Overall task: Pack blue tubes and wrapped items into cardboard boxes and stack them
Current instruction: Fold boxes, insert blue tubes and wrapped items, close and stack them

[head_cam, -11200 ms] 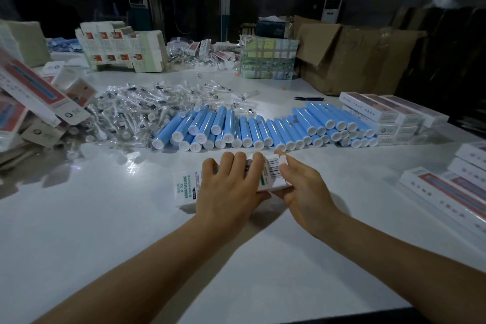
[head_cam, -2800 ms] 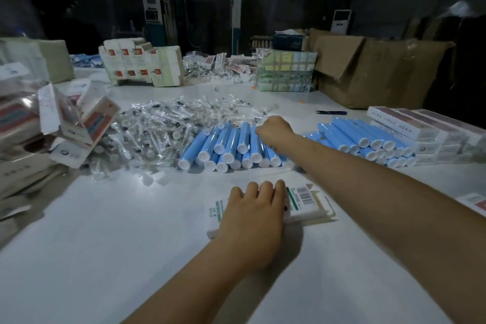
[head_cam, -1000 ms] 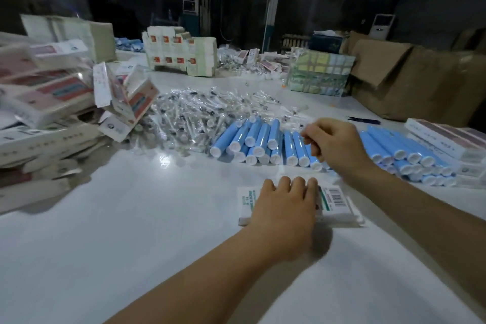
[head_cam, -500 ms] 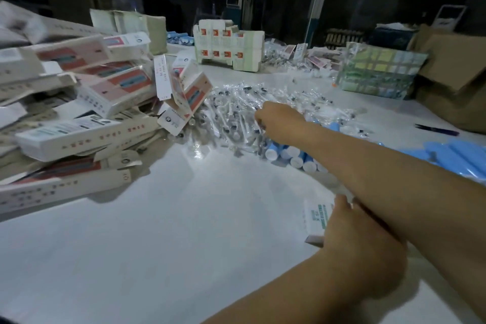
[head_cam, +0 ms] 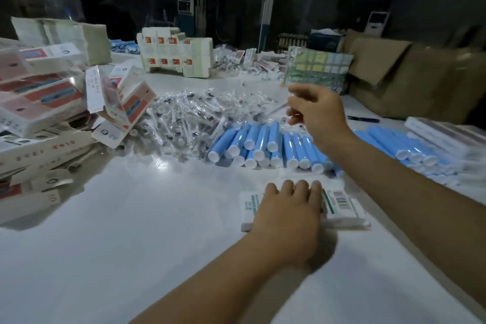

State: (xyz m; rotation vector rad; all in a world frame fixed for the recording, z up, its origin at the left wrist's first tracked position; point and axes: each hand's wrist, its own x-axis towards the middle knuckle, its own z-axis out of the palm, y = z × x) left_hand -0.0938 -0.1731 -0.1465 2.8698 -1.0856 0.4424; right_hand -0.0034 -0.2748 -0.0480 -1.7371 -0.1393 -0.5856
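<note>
A small white cardboard box [head_cam: 340, 201] with green print and a barcode lies flat on the white table [head_cam: 126, 218]. My left hand [head_cam: 289, 216] presses on it with straight fingers. Blue tubes [head_cam: 263, 143] with white caps lie in a row just behind the box. A heap of clear wrapped items [head_cam: 194, 116] sits behind and left of the tubes. My right hand [head_cam: 319, 116] hovers above the tubes with curled fingers, pinching one clear wrapped item [head_cam: 276, 110], which is blurred.
Red-and-white boxes [head_cam: 39, 105] are piled loosely at the left. Closed boxes [head_cam: 447, 131] are stacked at the right, beyond more blue tubes. A brown carton [head_cam: 410, 79], flat box blanks [head_cam: 176, 52] and a pen [head_cam: 364, 119] lie further back.
My right hand has come back from the wrapped heap at the left and now hangs above the tubes with a wrapped item. My left hand stays on the box.
</note>
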